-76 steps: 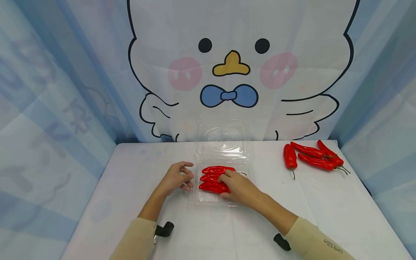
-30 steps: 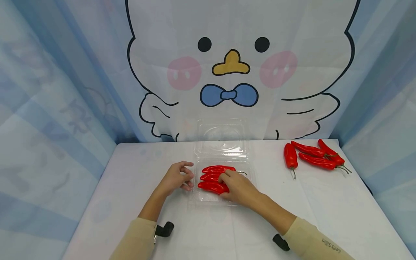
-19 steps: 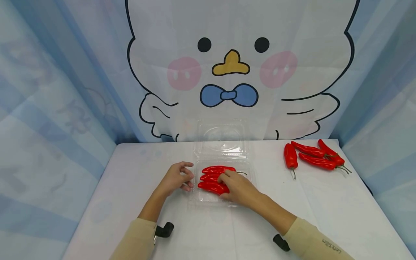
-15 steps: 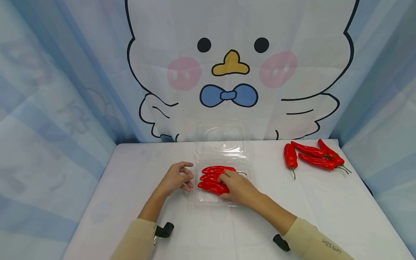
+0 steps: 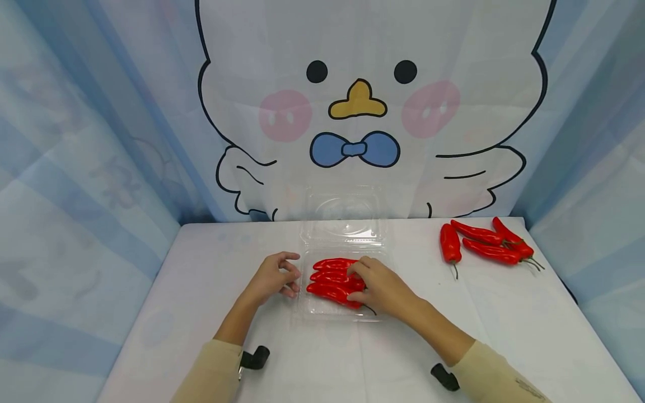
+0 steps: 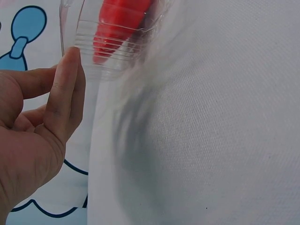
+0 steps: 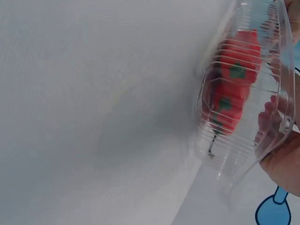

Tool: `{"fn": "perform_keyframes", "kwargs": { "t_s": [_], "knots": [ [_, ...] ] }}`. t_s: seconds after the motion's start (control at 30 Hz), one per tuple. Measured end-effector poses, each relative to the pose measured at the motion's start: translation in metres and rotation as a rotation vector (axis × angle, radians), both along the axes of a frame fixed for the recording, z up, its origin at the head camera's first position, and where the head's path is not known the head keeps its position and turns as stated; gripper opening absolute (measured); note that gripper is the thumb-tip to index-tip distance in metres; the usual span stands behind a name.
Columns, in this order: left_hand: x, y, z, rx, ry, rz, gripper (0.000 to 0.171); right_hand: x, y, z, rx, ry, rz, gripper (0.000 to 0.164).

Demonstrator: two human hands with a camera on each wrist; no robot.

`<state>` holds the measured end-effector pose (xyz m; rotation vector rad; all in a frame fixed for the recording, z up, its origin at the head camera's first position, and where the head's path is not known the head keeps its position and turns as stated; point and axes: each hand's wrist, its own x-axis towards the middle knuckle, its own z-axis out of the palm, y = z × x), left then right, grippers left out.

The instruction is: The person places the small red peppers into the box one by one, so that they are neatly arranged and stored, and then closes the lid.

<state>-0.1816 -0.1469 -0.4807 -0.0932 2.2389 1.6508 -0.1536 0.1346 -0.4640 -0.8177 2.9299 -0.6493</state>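
Observation:
In the head view a clear plastic clamshell box [image 5: 322,309] lies on the table with its lid [image 5: 345,210] raised. Three red chili peppers lie side by side inside: a front pepper [image 5: 330,292], a middle pepper [image 5: 330,277] and a far pepper [image 5: 332,263]. My right hand [image 5: 385,286] hovers over their stem ends, thumb and fingers spread apart, hiding part of them. Through the box wall [image 7: 243,150], the right wrist view shows green caps and a dark stem. My left hand [image 5: 272,277] is at the left rim, fingers relaxed, fingertips right beside the wall [image 6: 84,40].
Several more red chili peppers lie at the back right of the table: a single pepper [image 5: 449,243] apart and a small pile, including a long pepper [image 5: 489,251]. A printed cloth [image 5: 242,112] hangs behind the white table [image 5: 201,268].
My right hand has moved right from the front pepper, its thumb now apart from the fingers, and that pepper's stem shows. The left hand has stayed put.

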Motion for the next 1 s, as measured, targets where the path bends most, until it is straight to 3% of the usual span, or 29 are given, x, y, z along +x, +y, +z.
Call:
{"fn": "perform_keyframes", "kwargs": {
  "t_s": [0.6,1.0],
  "knots": [
    [0.002,0.001,0.001,-0.003,0.01,0.0,0.052,-0.007,0.051,0.011,-0.123,0.126,-0.116,0.054],
    [0.001,0.001,0.0,-0.003,0.007,0.008,0.051,-0.014,0.091,0.011,-0.089,0.146,-0.249,0.059]
  ]
}}
